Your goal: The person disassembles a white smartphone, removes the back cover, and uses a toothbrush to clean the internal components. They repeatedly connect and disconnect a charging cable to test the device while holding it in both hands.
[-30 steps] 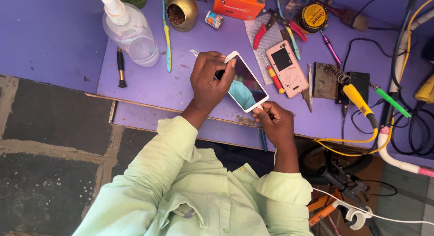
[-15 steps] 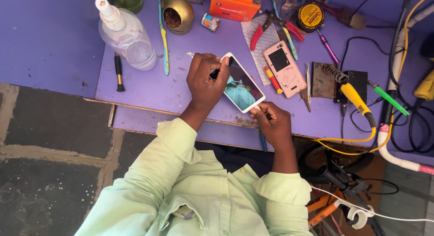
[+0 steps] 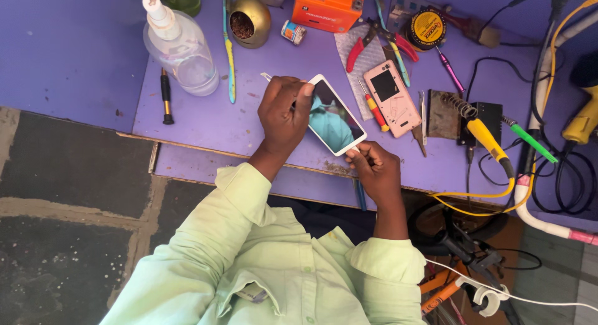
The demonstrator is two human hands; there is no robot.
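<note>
Left hand (image 3: 284,116) grips white phone (image 3: 336,116) at top edge; right hand (image 3: 374,169) pinches bottom corner, above purple table (image 3: 212,122).

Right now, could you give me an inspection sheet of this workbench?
Surface: purple bench top, scuffed front edge.
Job's things: white phone, screen up, tilted.
Clutter: spray bottle, pink phone back, red pliers, orange box, brass pot.
Hands: left hand on the phone's upper end, gripping a thin tool; right hand pinching its lower corner.
Cables: yellow-handled soldering iron, black and yellow leads at right.
Surroundings: dark stone floor.
</note>
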